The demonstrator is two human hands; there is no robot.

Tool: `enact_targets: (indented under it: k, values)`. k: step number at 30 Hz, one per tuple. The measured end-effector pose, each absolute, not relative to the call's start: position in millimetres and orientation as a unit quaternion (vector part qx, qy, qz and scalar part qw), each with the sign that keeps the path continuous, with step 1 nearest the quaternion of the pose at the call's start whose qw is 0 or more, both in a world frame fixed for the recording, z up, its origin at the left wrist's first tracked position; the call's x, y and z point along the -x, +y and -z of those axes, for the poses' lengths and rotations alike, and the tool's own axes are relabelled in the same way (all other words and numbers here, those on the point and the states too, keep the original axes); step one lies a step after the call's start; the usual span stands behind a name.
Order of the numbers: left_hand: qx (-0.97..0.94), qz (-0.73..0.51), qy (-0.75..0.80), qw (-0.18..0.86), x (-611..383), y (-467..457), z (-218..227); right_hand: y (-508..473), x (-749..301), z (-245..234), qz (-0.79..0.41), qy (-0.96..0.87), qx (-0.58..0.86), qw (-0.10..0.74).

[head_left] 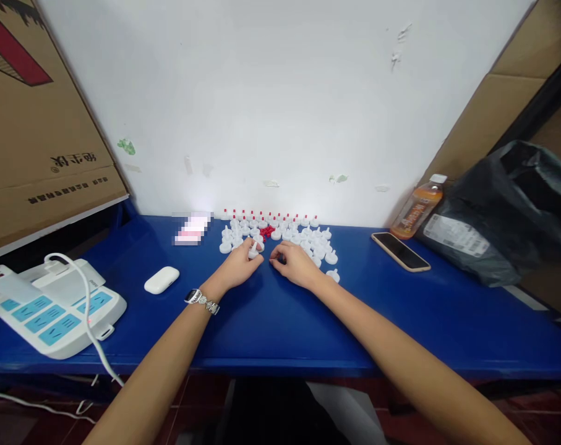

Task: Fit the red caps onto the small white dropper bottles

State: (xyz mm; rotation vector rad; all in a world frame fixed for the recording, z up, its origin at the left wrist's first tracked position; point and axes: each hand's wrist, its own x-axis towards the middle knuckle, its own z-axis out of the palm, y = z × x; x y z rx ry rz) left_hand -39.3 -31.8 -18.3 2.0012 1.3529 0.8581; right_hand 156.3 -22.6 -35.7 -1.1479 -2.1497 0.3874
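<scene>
My left hand (pixel 236 267) grips a white nozzle cap (pixel 254 251) between thumb and fingers, its pointed spout up. Just to its right, my right hand (pixel 295 266) has its fingers curled together; whatever they may pinch is hidden. Beyond both hands lies a small heap of red tips (pixel 268 231). Along the wall stand rows of white nozzle caps with red tips (pixel 252 221) on their spouts. White nozzle caps with bare spouts (pixel 318 240) stand to the right and left of the heap, and one lone cap (pixel 333 275) sits by my right wrist.
On the blue table (pixel 271 327) a white power strip (pixel 57 321) with a cable and a white earbud case (pixel 162 280) lie to the left. A phone (pixel 401 251), an orange drink bottle (pixel 417 207) and a black plastic bag (pixel 503 210) are at the right. A white wall closes the back.
</scene>
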Motion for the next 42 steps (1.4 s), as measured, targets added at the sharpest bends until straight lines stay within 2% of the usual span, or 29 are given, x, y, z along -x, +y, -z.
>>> enact_targets:
  k: [3,7,10,23,30,33,39,42]
  values:
    - [-0.749,-0.323,0.498,0.294,37.0,-33.3,19.1,-25.2,-155.8,32.0,-0.209,-0.786,0.432,0.389]
    - [-0.764,-0.319,0.469,0.308,32.8,-35.8,23.2,-27.8,-149.0,28.8,-0.393,-0.672,0.378,0.501]
    - [-0.778,-0.311,0.455,0.302,30.5,-37.1,26.7,-29.4,-143.8,27.3,-0.456,-0.635,0.342,0.521]
    - [-0.799,-0.295,0.440,0.285,26.7,-42.4,25.2,-32.3,-142.9,22.6,-0.430,-0.647,0.346,0.526]
    - [-0.790,-0.269,0.500,0.229,22.7,-39.9,28.2,-27.2,-142.1,31.6,-0.367,-0.669,0.406,0.502]
    - [-0.782,-0.261,0.522,0.218,24.7,-37.1,28.2,-26.6,-152.4,23.5,-0.275,-0.708,0.470,0.451]
    - [-0.790,-0.258,0.509,0.224,28.8,-33.2,29.4,-56.8,-171.2,8.6,-0.023,-0.808,0.557,0.190]
    - [-0.796,-0.258,0.502,0.220,28.7,-32.2,31.3,-76.7,-170.6,12.1,0.032,-0.839,0.534,0.102]
